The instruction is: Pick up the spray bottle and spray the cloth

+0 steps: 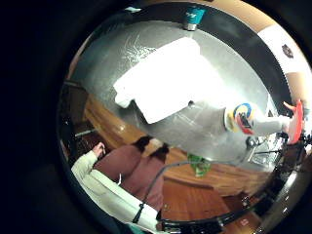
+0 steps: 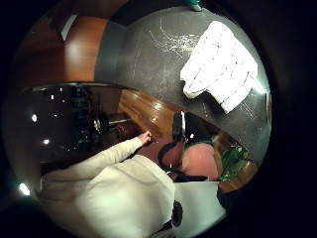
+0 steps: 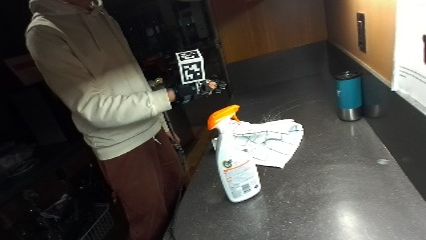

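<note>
Raised at chest height beside the worktop edge, our gloved right hand [image 3: 192, 91] hovers in the air and touches none of the things; we cannot tell whether its fingers are spread or curled, since the glove is dark against a dark background. Our other hand [image 2: 144, 137], bare, hangs at the end of a cream sleeve, away from the worktop.

On the dark grey speckled worktop [image 3: 333, 200] stands the white plastic spray bottle with an orange trigger head [image 3: 234, 165], upright, near the front edge. Just behind it lies the white folded cloth with a faint grid pattern [image 3: 269, 140], flat on the surface; from the outside view the bottle's head overlaps the cloth's near edge, and we cannot tell if they touch. The little finger side palm view shows the bottle [image 1: 258, 122] just beside the cloth [image 1: 163, 85], both well below our palm.

Farther back, near the wall, stands a teal metal tumbler with a dark lid [image 3: 349, 96], well apart from the cloth. We wear a cream hooded sweatshirt [image 3: 93, 80] and dark red trousers.
</note>
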A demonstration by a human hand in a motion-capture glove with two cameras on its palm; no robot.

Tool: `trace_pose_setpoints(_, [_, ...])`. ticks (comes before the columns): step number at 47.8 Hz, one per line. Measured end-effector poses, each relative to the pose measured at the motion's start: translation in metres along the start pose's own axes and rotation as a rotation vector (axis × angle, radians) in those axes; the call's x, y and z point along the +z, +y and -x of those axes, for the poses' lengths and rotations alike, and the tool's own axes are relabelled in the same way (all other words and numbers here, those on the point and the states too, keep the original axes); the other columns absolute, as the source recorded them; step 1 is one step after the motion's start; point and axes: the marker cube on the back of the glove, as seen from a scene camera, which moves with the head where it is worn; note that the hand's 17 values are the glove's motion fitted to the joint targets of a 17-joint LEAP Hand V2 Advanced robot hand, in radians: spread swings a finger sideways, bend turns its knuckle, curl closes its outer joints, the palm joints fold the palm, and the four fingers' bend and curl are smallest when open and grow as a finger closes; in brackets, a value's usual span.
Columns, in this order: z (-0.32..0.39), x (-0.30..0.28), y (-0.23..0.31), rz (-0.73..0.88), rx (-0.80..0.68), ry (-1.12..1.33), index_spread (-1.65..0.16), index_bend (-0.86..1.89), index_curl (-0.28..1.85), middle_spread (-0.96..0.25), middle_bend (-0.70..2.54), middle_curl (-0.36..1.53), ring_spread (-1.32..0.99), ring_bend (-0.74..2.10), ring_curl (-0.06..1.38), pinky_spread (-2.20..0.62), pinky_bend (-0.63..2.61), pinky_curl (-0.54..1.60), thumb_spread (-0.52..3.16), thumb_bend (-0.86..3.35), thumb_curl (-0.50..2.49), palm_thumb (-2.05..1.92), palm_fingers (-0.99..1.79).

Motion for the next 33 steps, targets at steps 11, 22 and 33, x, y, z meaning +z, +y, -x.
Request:
trace_pose_setpoints(11, [-0.008, -0.001, 0.007, -0.049, 0.019, -0.003, -0.31, 0.24, 0.2, -0.01, 0.2, 0.14, 0.01, 0.19, 0.09, 0.13, 0.31, 0.17, 0.75, 0.31, 0.25, 0.65, 0.26])
trace_pose_setpoints(22, [-0.023, -0.01, 0.033, -0.151, 0.115, -0.017, -0.35, 0.21, 0.26, -0.01, 0.18, 0.19, 0.02, 0.19, 0.13, 0.16, 0.3, 0.22, 0.9, 0.22, 0.32, 0.69, 0.24])
trace_pose_setpoints(33, [-0.057, -0.016, 0.066, -0.234, 0.265, 0.066, -0.36, 0.19, 0.3, -0.01, 0.18, 0.22, 0.03, 0.19, 0.16, 0.18, 0.28, 0.25, 0.95, 0.13, 0.38, 0.73, 0.24])
